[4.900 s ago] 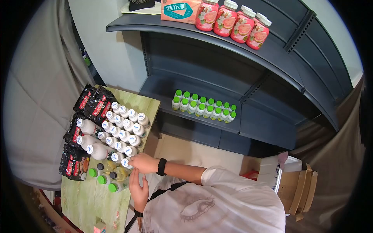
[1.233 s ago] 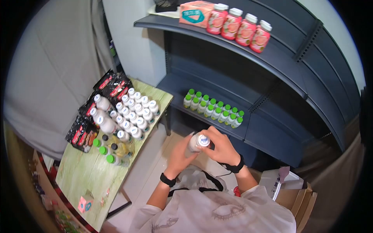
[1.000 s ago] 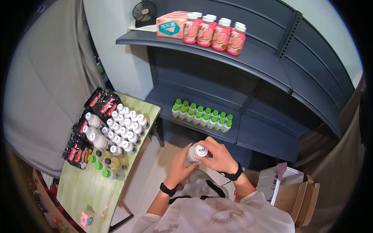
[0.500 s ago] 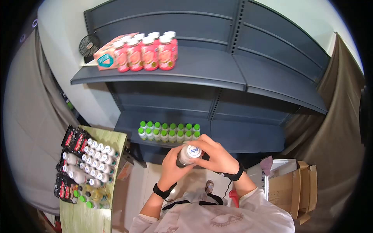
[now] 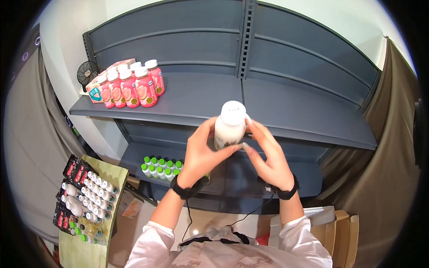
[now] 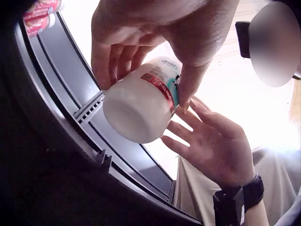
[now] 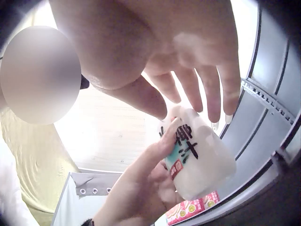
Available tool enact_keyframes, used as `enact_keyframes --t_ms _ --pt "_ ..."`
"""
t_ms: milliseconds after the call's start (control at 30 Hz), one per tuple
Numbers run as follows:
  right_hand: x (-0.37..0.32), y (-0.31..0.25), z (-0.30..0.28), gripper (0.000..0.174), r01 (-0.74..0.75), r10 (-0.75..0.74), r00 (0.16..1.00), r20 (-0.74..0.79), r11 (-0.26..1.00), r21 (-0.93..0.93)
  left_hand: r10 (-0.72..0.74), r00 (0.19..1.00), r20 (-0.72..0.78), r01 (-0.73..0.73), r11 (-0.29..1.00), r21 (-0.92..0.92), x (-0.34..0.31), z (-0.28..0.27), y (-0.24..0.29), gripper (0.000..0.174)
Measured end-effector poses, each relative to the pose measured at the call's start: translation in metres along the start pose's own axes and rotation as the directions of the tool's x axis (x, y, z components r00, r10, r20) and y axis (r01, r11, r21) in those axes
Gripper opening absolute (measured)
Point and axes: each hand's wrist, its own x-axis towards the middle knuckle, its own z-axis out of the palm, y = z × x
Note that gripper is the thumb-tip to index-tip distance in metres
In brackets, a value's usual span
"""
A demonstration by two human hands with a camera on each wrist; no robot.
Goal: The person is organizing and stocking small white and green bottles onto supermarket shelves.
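Observation:
A white plastic drink bottle (image 5: 229,129) with a white cap is held up in front of the upper shelf edge. My left hand (image 5: 199,149) grips it, thumb across the front and fingers round the far side. In the left wrist view the base of the bottle (image 6: 136,110) faces the camera, and a red and teal label shows. Beside the bottle is my right hand (image 5: 271,157), its fingers extended and fingertips right at the bottle's side. The right wrist view shows the right hand (image 7: 183,52) with loosely spread fingers near the cap end, and black lettering on the bottle (image 7: 200,150).
Several pink bottles (image 5: 129,89) and a fan (image 5: 86,73) stand at the left of the upper shelf (image 5: 196,91). Green-capped bottles (image 5: 160,170) line the lower shelf. At lower left, a table (image 5: 85,255) bears white bottles (image 5: 99,192) and black packets (image 5: 62,215). Cardboard boxes (image 5: 342,236) stand lower right.
The bottle came from the table group, was held low in both hands, and is now raised to the upper shelf. The right hand's fingers have loosened from it. The view has swung right.

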Motion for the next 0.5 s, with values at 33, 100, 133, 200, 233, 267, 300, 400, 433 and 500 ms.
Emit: enact_keyframes --t_ms 33,100,133,200,233,267,300,400,433,500 --pt "0.003 0.007 -0.007 0.054 -0.013 0.013 1.0 -0.012 1.0 0.018 0.004 1.0 0.004 -0.004 1.0 0.016 0.011 0.009 0.003 0.065" --pt "0.007 0.023 -0.02 0.056 -0.049 0.052 0.998 -0.044 0.996 0.071 0.052 0.999 0.007 -0.052 0.999 -0.014 0.032 0.029 0.003 0.065" --pt "0.009 0.029 -0.026 0.056 -0.058 0.063 0.996 -0.062 0.995 0.087 0.079 0.997 0.007 -0.079 0.996 -0.031 0.041 0.039 0.003 0.065" --pt "0.013 0.039 -0.038 0.055 -0.072 0.083 0.992 -0.098 0.991 0.116 0.053 0.998 0.024 -0.05 0.992 -0.115 0.054 0.057 0.003 0.065" --pt "0.013 0.048 -0.044 0.054 -0.081 0.091 0.99 -0.105 0.992 0.095 0.036 0.999 0.033 -0.031 0.988 -0.152 0.06 0.067 -0.002 0.064" --pt "0.013 0.054 -0.05 0.054 -0.082 0.092 0.99 -0.108 0.992 0.091 0.018 0.999 0.043 -0.01 0.982 -0.188 0.065 0.075 -0.004 0.064" --pt "0.015 0.06 -0.055 0.053 -0.085 0.094 0.989 -0.112 0.993 0.087 0.022 0.998 0.054 -0.012 0.983 -0.184 0.07 0.08 0.001 0.065" --pt "0.021 0.072 -0.072 0.051 -0.08 0.081 0.991 -0.103 0.997 0.019 0.018 0.99 0.143 0.016 0.973 -0.231 0.092 0.091 -0.005 0.066" --pt "0.025 0.072 -0.08 0.051 -0.082 0.081 0.993 -0.087 0.997 -0.008 -0.02 0.978 0.208 0.054 0.986 -0.159 0.102 0.091 -0.001 0.063" --pt "0.035 0.073 -0.094 0.049 -0.08 0.076 0.996 -0.054 0.994 -0.075 -0.043 0.962 0.268 0.054 0.998 -0.035 0.121 0.089 0.007 0.061"
